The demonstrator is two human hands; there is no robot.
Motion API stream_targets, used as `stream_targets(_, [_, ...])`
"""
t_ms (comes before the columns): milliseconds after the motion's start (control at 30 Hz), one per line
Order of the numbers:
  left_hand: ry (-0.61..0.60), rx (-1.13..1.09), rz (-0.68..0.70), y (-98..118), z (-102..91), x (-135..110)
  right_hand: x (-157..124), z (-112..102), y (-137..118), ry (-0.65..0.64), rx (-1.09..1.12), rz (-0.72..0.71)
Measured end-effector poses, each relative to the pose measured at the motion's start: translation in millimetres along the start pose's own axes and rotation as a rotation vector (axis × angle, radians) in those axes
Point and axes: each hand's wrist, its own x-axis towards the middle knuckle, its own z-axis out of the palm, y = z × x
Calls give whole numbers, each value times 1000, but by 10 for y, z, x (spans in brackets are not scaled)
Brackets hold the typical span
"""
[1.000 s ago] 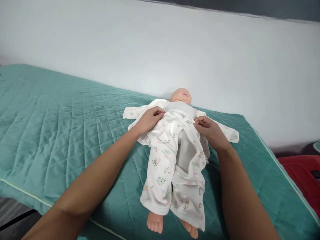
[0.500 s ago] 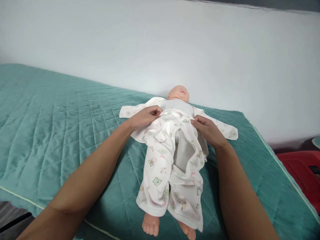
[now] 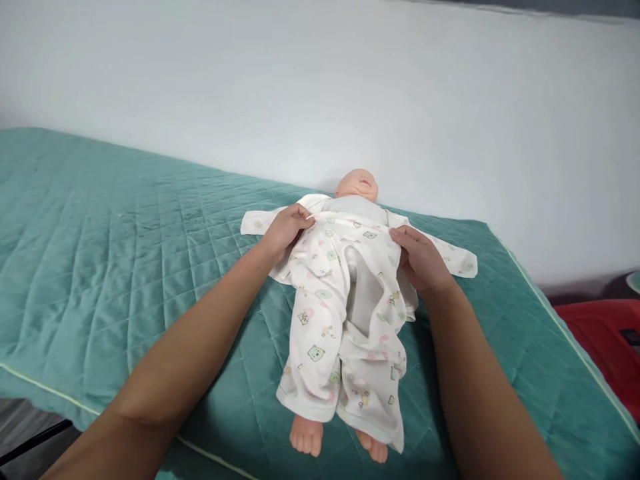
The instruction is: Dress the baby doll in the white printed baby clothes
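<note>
A baby doll (image 3: 361, 185) lies on its back, its feet towards me. White printed baby pants (image 3: 320, 310) cover its legs up to the belly, with an opening at the crotch. My left hand (image 3: 291, 228) pinches the waistband at one side, fingers closed on the cloth. At the opposite side my right hand (image 3: 419, 257) grips the waistband between thumb and fingers. Under the doll a matching printed jacket (image 3: 457, 260) is spread, its sleeves out to both sides. The doll's bare feet (image 3: 306, 437) stick out of the leg cuffs.
A green quilted cover (image 3: 150, 247) with pale piping lies over the bed beneath the doll. The white wall (image 3: 250, 93) rises directly behind the doll's head. Beyond the right edge stands a red object (image 3: 597, 340), only partly in view.
Both hands have drawn the waistband outwards and slightly up towards the doll's chest. The waist edge is straighter and wider, and the leg cuffs have risen a little.
</note>
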Motion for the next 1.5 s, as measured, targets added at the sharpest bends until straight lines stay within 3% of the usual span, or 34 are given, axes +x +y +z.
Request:
stream_targets(167, [13,-11,-27,-35,-13,-11,3,12,-5,70,73,-4])
stream_targets(333, [-104,38,-41,-11,-48,-46,6,-52,61,73,95,39])
stream_targets(533, [-202,164,37,39,-99,-86,-113,-147,31,4,-162,103])
stream_targets(767, [-368,268,-11,139,-189,-146,-186,-206,-40,-57,-454,139])
stream_targets(933, [-484,495,47,200,-271,-161,-167,-179,-68,-109,-587,175])
stream_targets(1100, [-572,776,94,223,-293,-143,-141,-114,-68,-15,-701,188])
stream_targets(1200, [-560,858,122,215,-255,-126,-100,-68,-31,68,-735,214])
stream_targets(1333, [-445,893,154,155,-156,-93,-49,-24,22,192,-968,106])
stream_targets(1500, [-277,937,150,70,-20,-65,-53,42,32,208,-1157,68])
